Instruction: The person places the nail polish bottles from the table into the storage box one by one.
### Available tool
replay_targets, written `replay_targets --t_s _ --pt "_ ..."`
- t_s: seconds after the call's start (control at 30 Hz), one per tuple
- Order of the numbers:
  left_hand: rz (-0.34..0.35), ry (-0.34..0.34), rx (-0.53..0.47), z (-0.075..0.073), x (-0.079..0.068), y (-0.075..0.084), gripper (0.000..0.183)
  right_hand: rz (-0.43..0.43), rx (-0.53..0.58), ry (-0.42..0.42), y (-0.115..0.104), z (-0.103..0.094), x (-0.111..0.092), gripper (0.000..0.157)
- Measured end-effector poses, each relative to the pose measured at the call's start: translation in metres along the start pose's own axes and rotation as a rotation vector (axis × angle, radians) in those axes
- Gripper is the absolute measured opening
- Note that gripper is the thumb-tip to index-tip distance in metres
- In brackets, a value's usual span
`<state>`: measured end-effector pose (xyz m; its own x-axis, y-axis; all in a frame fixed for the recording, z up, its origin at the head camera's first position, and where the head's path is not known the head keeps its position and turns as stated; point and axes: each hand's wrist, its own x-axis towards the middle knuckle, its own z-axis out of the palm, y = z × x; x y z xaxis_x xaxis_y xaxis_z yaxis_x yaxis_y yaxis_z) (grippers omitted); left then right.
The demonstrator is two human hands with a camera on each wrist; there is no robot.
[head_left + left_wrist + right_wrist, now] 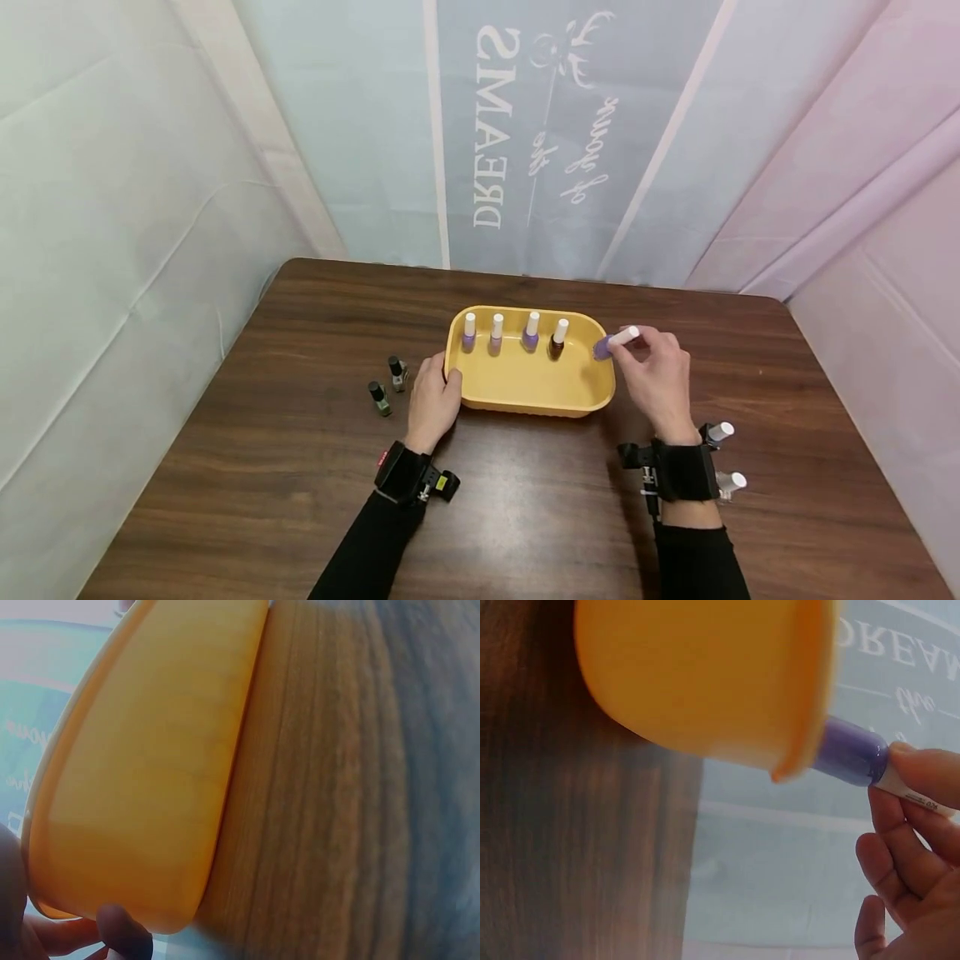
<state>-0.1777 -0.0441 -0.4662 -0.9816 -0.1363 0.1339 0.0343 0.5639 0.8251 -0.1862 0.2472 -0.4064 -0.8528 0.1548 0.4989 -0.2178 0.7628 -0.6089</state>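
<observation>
A yellow tray (525, 392) stands on the table, with several white-capped nail polish bottles (531, 333) in a row along its far side. Most are purple or lilac; a dark one (557, 347) is at the row's right end. My left hand (433, 402) grips the tray's left end, thumb at the rim and fingers (124, 934) around the outside. My right hand (660, 375) pinches a purple nail polish bottle (849, 752) by its white cap. That bottle is tilted at the tray's right rim, its base toward the inside.
Left of the tray stand two black-capped bottles, one green (380, 398) and one clearer (398, 374). Two white-capped bottles (731, 483) are beside my right wrist, partly hidden by its strap. A printed curtain (375, 167) hangs behind the brown wooden table (510, 517).
</observation>
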Motion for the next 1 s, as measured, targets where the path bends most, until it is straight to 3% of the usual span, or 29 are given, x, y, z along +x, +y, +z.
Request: replay_targets --t_s 0.17,0.5,1.0 --pt "0.0 -0.008 0.017 -0.001 0.0 -0.001 0.04 -0.003 -0.013 -0.113 0.003 0.008 0.003 0.021" --pt "-0.001 -0.011 0.017 -0.003 0.0 0.001 0.04 -0.043 -0.038 -0.256 0.011 0.02 0.012 0.023" --pt "-0.021 -0.023 0.023 -0.004 -0.001 0.003 0.04 -0.09 -0.11 -0.26 0.019 0.037 0.014 0.02"
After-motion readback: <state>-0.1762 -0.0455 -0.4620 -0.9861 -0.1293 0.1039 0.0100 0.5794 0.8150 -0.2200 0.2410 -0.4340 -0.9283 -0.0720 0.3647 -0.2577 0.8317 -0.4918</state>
